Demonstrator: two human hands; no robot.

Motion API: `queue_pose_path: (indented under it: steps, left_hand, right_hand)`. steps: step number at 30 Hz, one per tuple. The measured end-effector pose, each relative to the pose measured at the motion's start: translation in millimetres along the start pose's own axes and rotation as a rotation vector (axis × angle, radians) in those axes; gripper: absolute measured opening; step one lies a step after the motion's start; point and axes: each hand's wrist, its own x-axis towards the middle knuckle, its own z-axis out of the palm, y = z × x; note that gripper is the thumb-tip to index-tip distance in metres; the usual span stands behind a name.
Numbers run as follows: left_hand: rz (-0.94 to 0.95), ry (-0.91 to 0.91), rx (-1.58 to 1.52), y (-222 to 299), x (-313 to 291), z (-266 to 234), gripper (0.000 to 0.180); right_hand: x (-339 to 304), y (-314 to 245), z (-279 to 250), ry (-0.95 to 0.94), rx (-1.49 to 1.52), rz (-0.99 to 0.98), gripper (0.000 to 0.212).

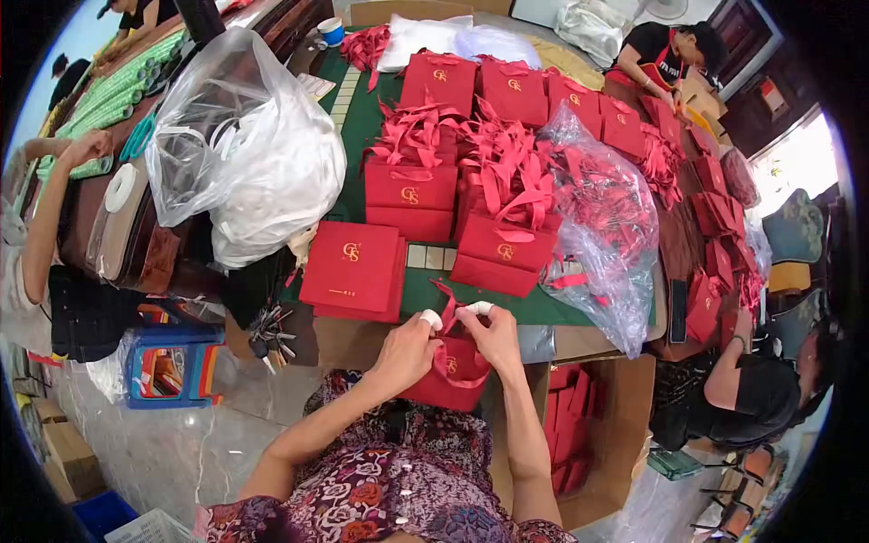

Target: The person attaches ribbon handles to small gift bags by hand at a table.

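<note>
A small red gift bag (450,395) rests against my lap at the near table edge. My left hand (409,356) and my right hand (493,341) meet above it, fingers pinched on its red ribbon (446,312). White wraps cover some of my fingertips. Left of my hands lies a stack of flat red bags (353,262) with gold print. Just beyond them, a red bag (507,256) with ribbon handles leans on the green table (588,314). Farther back, more red bags (410,196) are piled with loose ribbon loops on top.
A clear plastic bag of red ribbons (602,199) lies at right. A large bag of white material (272,163) stands at left. On the floor is an open carton of red bags (625,434), with stacked stools (172,366) at left. Co-workers sit around the tables.
</note>
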Motion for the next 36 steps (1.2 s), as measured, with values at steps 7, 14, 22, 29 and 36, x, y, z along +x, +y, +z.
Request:
queue_pose_path:
  steps: [7, 14, 22, 29, 36]
  left_hand:
    - [-0.042, 0.067, 0.029, 9.1, 13.5, 1.7, 0.027]
    - [0.010, 0.114, 0.225, 19.6, 30.3, 10.9, 0.025]
    - [-0.103, 0.107, 0.013, 2.8, 33.6, 16.9, 0.015]
    - [0.017, 0.193, -0.112, 8.9, 28.4, 14.0, 0.011]
    - [-0.026, 0.152, -0.144, 15.4, 26.5, 13.0, 0.013]
  right_hand:
    - [-12.9, -10.2, -26.4, 0.255, -0.051, -0.061, 0.018]
    - [-15.8, -9.1, -0.2, 0.202, -0.367, -0.079, 0.018]
    - [-20.9, -1.6, -8.3, 0.159, -0.011, -0.047, 0.016]
    - [-26.1, -1.5, -4.4, 0.068, 0.280, -0.073, 0.022]
    - [-24.9, -1.4, -4.2, -0.015, 0.377, -0.051, 0.017]
